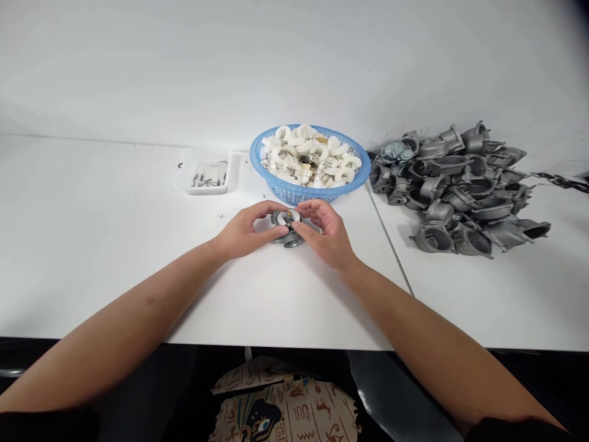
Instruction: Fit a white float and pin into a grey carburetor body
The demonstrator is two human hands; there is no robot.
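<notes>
A grey metal carburetor body (291, 239) rests on the white table between my two hands. On its upper face sits a white U-shaped float (282, 219), with a small brass part (289, 213) at the middle. My left hand (248, 228) grips the body from the left, thumb at the near edge of the float. From the right, my right hand (324, 232) curls around the same piece, its thumb pressing near the float and its fingers behind. Fingers hide parts of both sides of the body.
Behind my hands stands a blue basket (294, 195) heaped with white floats. A white tray (207, 191) with small dark pins is to its left. Many grey metal castings (460, 190) are piled at the right, past a table seam (391, 242). Tiny bits (220, 216) lie on the left.
</notes>
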